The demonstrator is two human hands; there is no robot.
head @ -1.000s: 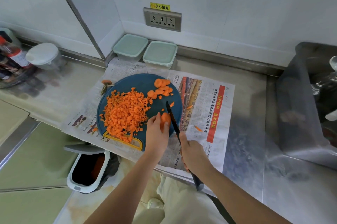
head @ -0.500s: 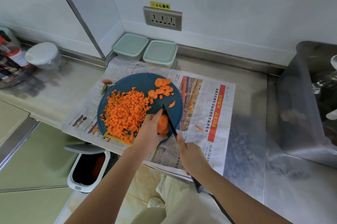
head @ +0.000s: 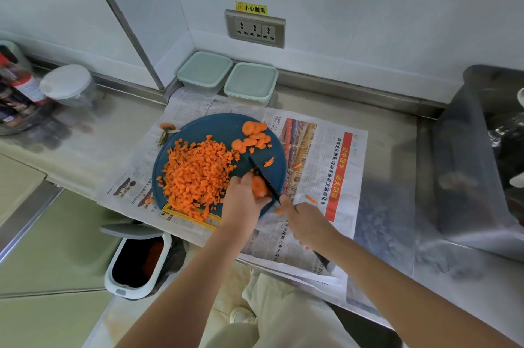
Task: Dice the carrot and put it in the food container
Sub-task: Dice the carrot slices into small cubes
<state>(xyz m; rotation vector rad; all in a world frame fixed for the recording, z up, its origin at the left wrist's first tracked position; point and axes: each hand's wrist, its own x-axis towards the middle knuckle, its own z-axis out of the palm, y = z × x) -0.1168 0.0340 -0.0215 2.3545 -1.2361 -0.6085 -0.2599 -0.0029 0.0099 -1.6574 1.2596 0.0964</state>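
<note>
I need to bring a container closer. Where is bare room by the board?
Newspaper right of the board holds only stray slivers. Counter between newspaper and jar is bare. The board is crowded: dice, slices, knife.

- Single head-worn wide-angle view is given; counter [head: 397,149] is looked down on from above.
- Back wall [head: 368,7] is faced straight ahead.
- Cutting board [head: 221,126] is framed near and central.
</note>
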